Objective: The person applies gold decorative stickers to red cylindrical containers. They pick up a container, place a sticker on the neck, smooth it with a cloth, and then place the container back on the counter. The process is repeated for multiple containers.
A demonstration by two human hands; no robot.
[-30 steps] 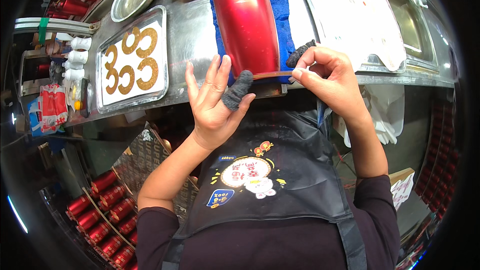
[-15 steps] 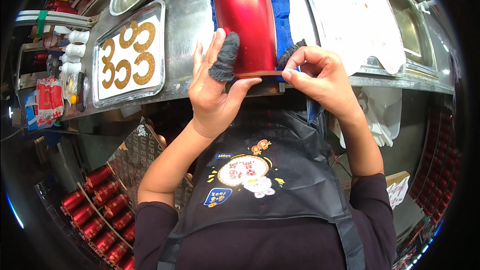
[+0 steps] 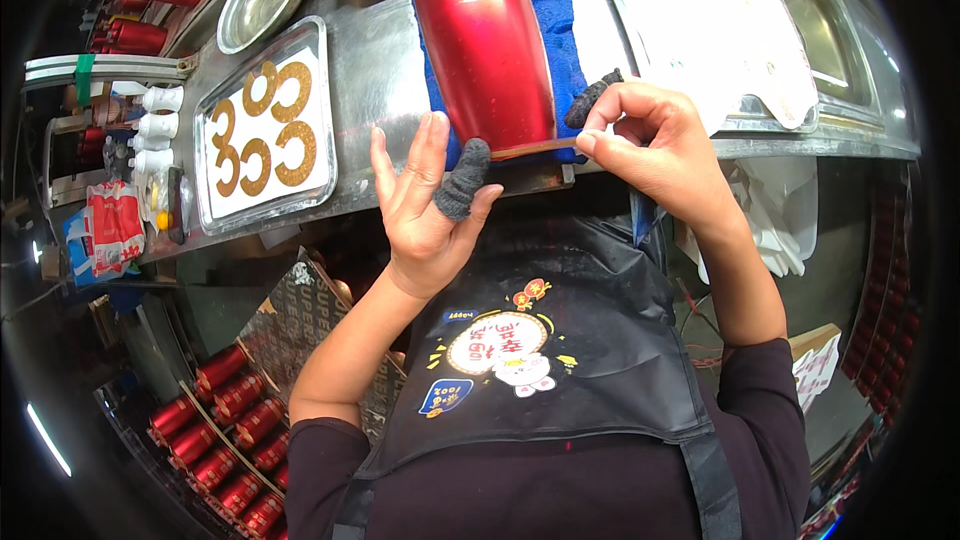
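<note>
left hand point(image 3: 425, 210) is keeping its fingers spread; the finger in the grey knit cover point(image 3: 463, 185) is reaching to the left end of the thin brown strip point(image 3: 535, 149). whether it is pressing or only touching, cannot tell

right hand point(image 3: 660, 145) is pinching the strip's other end between thumb and a bent finger; a dark knit cover point(image 3: 593, 98) is showing on a finger just behind

red bottle point(image 3: 480, 40) is apparently lying on its side on the blue cloth point(image 3: 560, 30), near end sitting by the front edge of the tabletop point(image 3: 380, 50), far end running out of view. strip is crossing that near end and reaching past its right side

off to the left, gold c-shaped pieces point(image 3: 309, 155) are lying on white paper in a metal tray point(image 3: 326, 70), well apart from both hands

risks, my judgement: the right pinch is looking narrow, so a small slip could be letting the strip go slack or skew. the left side is seemingly depending on one covered fingertip; knit could be sliding on a smooth surface or snagging the strip. a round body on loose cloth could be rolling under uneven pressure, leaving the strip crooked
</note>
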